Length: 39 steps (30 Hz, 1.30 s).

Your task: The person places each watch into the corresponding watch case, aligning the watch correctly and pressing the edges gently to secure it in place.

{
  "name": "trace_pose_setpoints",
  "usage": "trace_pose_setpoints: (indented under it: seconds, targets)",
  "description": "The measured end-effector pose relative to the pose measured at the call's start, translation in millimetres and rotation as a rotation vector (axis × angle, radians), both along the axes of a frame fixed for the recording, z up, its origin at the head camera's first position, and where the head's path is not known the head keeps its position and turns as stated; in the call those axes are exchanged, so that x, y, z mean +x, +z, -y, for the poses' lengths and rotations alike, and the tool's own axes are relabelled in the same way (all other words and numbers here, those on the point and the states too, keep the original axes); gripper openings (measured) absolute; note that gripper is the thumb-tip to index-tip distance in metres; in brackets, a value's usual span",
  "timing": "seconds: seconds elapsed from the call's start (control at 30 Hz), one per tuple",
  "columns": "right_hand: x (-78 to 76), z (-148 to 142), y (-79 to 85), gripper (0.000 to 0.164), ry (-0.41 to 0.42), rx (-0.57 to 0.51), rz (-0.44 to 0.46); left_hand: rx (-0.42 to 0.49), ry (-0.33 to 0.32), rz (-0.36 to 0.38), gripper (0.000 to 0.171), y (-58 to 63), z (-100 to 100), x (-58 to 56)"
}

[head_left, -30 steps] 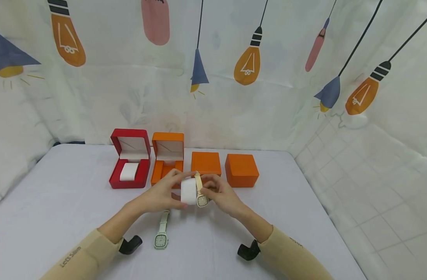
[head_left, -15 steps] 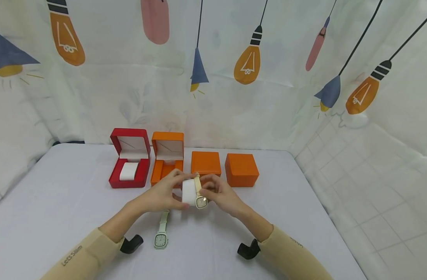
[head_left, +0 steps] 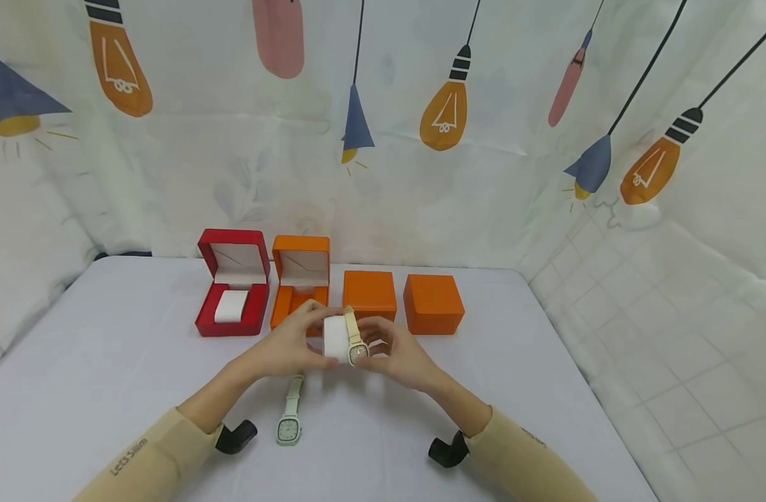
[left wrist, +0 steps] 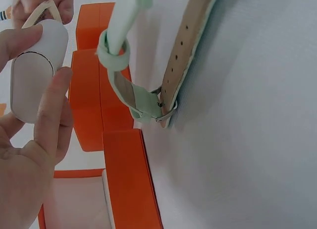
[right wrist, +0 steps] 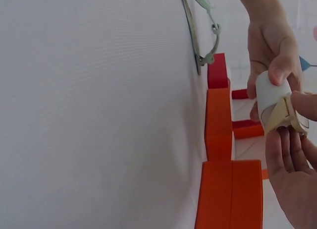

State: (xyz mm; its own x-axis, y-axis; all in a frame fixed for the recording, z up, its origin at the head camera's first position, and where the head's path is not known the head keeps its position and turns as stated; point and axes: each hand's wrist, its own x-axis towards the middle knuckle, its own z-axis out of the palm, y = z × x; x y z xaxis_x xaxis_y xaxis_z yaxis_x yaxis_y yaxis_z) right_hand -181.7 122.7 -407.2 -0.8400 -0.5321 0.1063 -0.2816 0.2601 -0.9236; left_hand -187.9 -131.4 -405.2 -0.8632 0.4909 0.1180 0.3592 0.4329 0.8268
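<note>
Above the table my left hand point(head_left: 285, 346) grips a white watch cushion point(head_left: 335, 340), thumb on one side and fingers on the other. A cream watch point(head_left: 353, 330) loops around the right end of that cushion in the head view. My right hand point(head_left: 400, 357) pinches this watch, its thumb at the square dial and its fingers behind. From the right wrist view, the cream strap point(right wrist: 279, 115) sits right at the cushion's end. Below my hands a mint-green watch point(head_left: 289, 427) lies on the table, its strap buckled in a loop in the left wrist view.
Behind my hands stand an open red watch box point(head_left: 207, 317) with a white cushion inside and an open orange box point(head_left: 301, 244) whose slot shows no cushion. Two closed orange boxes, one middle point(head_left: 370, 289) and one right point(head_left: 433, 303), continue the row. White cloth covers the table point(head_left: 515, 390).
The cream watch has moved left, closer over the cushion's end. My right thumb has slid down to the dial, and both hands have risen slightly in the view.
</note>
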Motion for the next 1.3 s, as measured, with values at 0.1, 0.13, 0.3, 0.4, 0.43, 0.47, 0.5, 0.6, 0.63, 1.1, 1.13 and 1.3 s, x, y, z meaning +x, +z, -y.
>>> trace_pose_setpoints:
  seconds: [0.1, 0.13, 0.3, 0.4, 0.43, 0.47, 0.5, 0.6, 0.63, 1.1, 1.13, 1.3]
  targets:
    - [1.9, -0.7, -0.1, 0.058, 0.012, 0.041, -0.053, -0.002, 0.019, 0.022, 0.082, 0.0, 0.9, -0.4]
    - [2.4, -0.9, -0.3, 0.059, 0.018, 0.043, -0.065, -0.001, 0.021, 0.029, 0.081, -0.2, 1.3, -0.5]
    - [2.5, -2.6, -2.7, 0.063, 0.048, 0.051, -0.142, 0.006, 0.028, 0.064, 0.08, 0.5, 2.3, 0.3]
    - [1.5, -3.5, -4.1, 0.064, 0.058, 0.059, -0.179, 0.004, 0.029, 0.073, 0.079, 1.5, 2.6, 0.8]
    - [1.5, -3.4, -4.1, 0.064, 0.059, 0.06, -0.183, 0.004, 0.03, 0.078, 0.079, 1.9, 2.9, 1.0]
    - [1.6, -3.5, -4.0, 0.064, 0.057, 0.062, -0.189, 0.003, 0.03, 0.081, 0.079, 1.9, 3.1, 0.9]
    - [1.8, -3.5, -3.8, 0.065, 0.055, 0.063, -0.192, 0.003, 0.031, 0.083, 0.079, 1.9, 3.4, 0.9]
    - [2.0, -3.4, -3.4, 0.065, 0.047, 0.054, -0.189, 0.005, 0.031, 0.082, 0.08, 1.7, 3.8, 0.8]
    - [2.2, -3.2, -3.4, 0.065, 0.044, 0.051, -0.188, 0.005, 0.032, 0.08, 0.08, 1.5, 3.8, 0.7]
    - [-0.6, -6.2, -3.0, 0.061, 0.06, -0.016, -0.227, 0.161, 0.11, 0.137, 0.081, -3.5, -0.7, 0.0]
    - [-1.1, -6.7, -2.8, 0.061, 0.069, -0.018, -0.226, 0.164, 0.108, 0.137, 0.08, -3.8, -0.7, 0.1]
    - [-4.2, -9.6, -3.8, 0.061, 0.105, -0.021, -0.221, 0.183, 0.097, 0.157, 0.078, -3.6, -0.6, 0.4]
